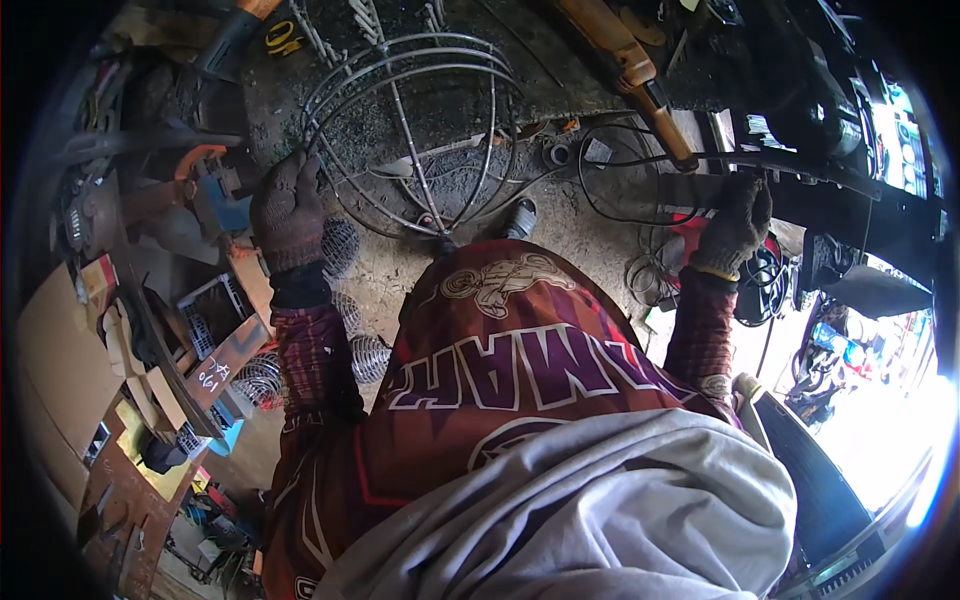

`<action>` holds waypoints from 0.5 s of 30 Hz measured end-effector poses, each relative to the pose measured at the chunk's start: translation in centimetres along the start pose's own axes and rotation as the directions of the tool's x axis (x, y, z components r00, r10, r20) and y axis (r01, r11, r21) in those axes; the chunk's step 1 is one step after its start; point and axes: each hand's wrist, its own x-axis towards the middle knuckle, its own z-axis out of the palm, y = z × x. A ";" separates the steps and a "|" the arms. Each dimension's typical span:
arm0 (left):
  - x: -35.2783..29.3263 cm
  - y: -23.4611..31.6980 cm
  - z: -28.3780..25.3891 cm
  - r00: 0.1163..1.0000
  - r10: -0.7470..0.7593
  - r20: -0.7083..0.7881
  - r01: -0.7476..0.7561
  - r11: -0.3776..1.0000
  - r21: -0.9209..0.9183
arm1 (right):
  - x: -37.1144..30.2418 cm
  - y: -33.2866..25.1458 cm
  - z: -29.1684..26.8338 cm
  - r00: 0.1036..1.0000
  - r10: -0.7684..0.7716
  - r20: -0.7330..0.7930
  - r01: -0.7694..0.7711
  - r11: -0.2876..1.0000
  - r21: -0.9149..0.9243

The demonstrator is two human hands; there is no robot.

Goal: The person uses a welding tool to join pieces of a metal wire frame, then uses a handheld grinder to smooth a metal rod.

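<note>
A round frame of bent metal rod (442, 66), with several rings and curved ribs meeting at one end, rests at the front edge of the dark workbench in front of me. My left hand (288, 213), in a dark, dirty work glove, is closed at the left side of its rings, with the fingertips on the rod. Out to the right, my right hand (735, 228) wears a similar glove with a pale cuff. Its fingers are curled closed beside a dark bar, and whatever they hold is hidden.
An orange-brown power tool (620, 60) lies on the workbench (270, 100), near yellow-handled scissors (283, 38). A black cable (590, 200) loops down to the floor. Wire coils (368, 358) and cardboard (70, 370) stand at left. A dark flat panel (810, 470) is at right.
</note>
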 end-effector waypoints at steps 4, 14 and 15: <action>0.2 0.2 -0.1 0.999 0.046 0.023 -0.048 0.994 0.095 | 0.6 0.0 -1.1 0.998 0.050 -0.034 -0.052 0.995 -0.082; -0.7 -1.8 0.9 0.982 -0.134 0.132 0.142 0.989 -0.050 | 8.0 1.1 -2.5 0.922 -0.001 -0.386 -0.127 0.944 -0.305; -0.8 -2.6 0.8 0.987 -0.119 0.104 0.121 0.992 -0.018 | 8.3 1.1 -2.2 0.947 -0.017 -0.320 -0.080 0.954 -0.288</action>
